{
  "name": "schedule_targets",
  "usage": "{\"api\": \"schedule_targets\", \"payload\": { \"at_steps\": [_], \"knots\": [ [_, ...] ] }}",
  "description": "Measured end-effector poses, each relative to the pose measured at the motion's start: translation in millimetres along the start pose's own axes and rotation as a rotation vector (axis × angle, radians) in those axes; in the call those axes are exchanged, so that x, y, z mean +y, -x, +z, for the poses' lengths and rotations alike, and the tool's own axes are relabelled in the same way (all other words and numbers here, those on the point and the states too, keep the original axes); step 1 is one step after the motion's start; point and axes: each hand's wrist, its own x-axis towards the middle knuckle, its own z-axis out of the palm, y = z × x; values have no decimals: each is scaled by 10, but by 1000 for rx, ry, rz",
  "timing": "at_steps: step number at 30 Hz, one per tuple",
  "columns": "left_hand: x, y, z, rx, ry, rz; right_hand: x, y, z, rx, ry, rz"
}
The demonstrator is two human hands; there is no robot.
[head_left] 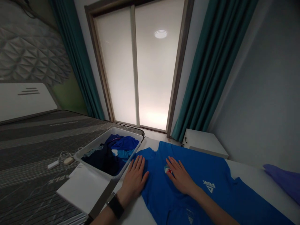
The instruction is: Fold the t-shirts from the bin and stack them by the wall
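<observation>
A blue T-shirt (192, 162) with white lettering and a small round red-and-white patch lies spread over a white tabletop (133, 209). My left hand (135, 178) rests flat on the shirt's left edge, fingers stretched out. A black watch (115, 206) is on that wrist. Further right, my right hand (179, 176) lies palm down on the shirt, its fingers extended and partly over the round patch. Neither hand grips anything. To the left of my left hand stands a white plastic bin (103, 173) of crumpled blue and dark clothes (122, 143).
The bin sits partly on a dark patterned bed (30, 150), beside a white box or board (82, 187). A white charger with a cable (53, 164) lies there. Purple cloth (283, 181) is at the far right. A white cabinet (203, 140) stands behind the table.
</observation>
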Motion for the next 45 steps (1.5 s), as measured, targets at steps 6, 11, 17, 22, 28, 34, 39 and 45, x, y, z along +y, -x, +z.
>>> {"api": "schedule_targets", "payload": {
  "at_steps": [6,11,17,22,28,34,39,45],
  "knots": [
    [675,-169,-123,-39,100,387,276,510,-162,168,75,158],
    [999,-396,57,-130,168,477,754,1248,-124,113,137,427],
    [993,-471,270,-153,170,477,1040,1743,-25,78,187,648],
    [1015,-479,314,-133,140,479,1033,1771,-47,37,181,635],
    [1205,-620,301,-132,124,459,1236,1783,-119,23,174,636],
    [1247,-554,325,-100,127,464,1333,1827,-96,34,193,638],
    [1257,-437,343,-102,141,441,1305,1907,-82,37,198,645],
    [1335,-366,221,-158,151,411,1326,2048,-10,51,242,645]
  ]
}}
